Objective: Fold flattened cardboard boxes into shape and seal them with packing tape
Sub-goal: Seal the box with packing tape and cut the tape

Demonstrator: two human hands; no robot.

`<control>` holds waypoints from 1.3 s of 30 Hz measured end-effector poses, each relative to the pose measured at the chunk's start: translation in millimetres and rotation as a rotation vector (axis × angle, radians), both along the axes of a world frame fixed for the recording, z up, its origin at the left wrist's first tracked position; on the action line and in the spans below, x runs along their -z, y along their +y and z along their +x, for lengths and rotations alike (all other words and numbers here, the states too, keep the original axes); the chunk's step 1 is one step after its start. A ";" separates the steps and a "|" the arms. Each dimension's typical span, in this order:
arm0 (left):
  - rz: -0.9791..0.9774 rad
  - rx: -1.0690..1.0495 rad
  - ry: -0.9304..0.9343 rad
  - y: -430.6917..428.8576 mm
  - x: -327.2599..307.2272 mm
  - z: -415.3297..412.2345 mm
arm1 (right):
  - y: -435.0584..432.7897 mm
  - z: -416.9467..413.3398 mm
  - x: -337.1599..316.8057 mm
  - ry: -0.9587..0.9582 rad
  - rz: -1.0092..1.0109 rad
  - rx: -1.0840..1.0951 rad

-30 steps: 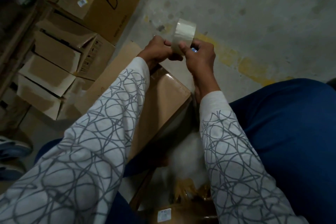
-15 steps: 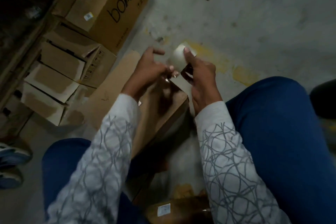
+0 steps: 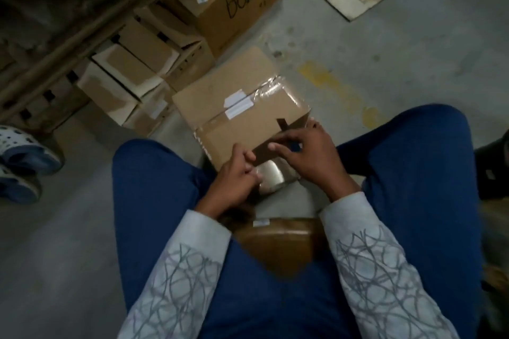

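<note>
The box sat on the floor between the knees, its top seam taped. Against its near edge, both hands grasped the tape roll. The left hand pinched the roll's left side with curled fingers. The right hand curled over it, its forefinger lying on the box's dark near edge.

Tape roll half behind left hand
</note>
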State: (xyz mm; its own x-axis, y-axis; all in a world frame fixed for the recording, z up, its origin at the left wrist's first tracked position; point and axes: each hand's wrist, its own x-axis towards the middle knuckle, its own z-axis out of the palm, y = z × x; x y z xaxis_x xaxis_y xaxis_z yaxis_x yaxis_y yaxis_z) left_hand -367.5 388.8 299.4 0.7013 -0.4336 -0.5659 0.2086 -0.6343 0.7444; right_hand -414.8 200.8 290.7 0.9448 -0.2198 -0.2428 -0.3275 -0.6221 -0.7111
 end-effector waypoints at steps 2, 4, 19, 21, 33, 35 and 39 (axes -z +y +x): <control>-0.099 0.008 0.023 4.2 -2.1 0.8 | 11.9 -6.9 -7.2 -0.087 0.024 -0.056; -0.170 -0.012 0.012 7.4 -5.2 2.5 | 12.8 -11.7 -9.7 -0.073 0.091 -0.067; -0.270 0.086 0.045 4.8 -11.7 7.0 | -0.7 -38.3 -0.6 0.047 0.160 -0.062; -0.310 0.042 0.064 9.1 -13.4 9.7 | 1.8 -33.3 3.2 0.069 0.157 -0.070; -0.246 0.059 -0.070 11.5 -6.1 15.2 | -6.1 -15.4 42.5 0.117 0.111 -0.005; -0.167 0.079 -0.105 8.3 -2.4 14.4 | -2.7 -4.3 47.8 0.121 0.103 -0.003; -0.063 0.161 -0.115 2.4 3.2 10.5 | 16.6 20.0 19.3 0.139 0.208 0.077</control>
State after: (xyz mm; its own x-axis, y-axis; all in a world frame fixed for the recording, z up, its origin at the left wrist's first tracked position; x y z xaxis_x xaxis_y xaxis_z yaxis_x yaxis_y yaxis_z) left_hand -357.0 391.2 296.2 0.6780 -0.5776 -0.4546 0.0197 -0.6039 0.7968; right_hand -394.8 217.4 271.3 0.8816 -0.2220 -0.4166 -0.4719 -0.4365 -0.7660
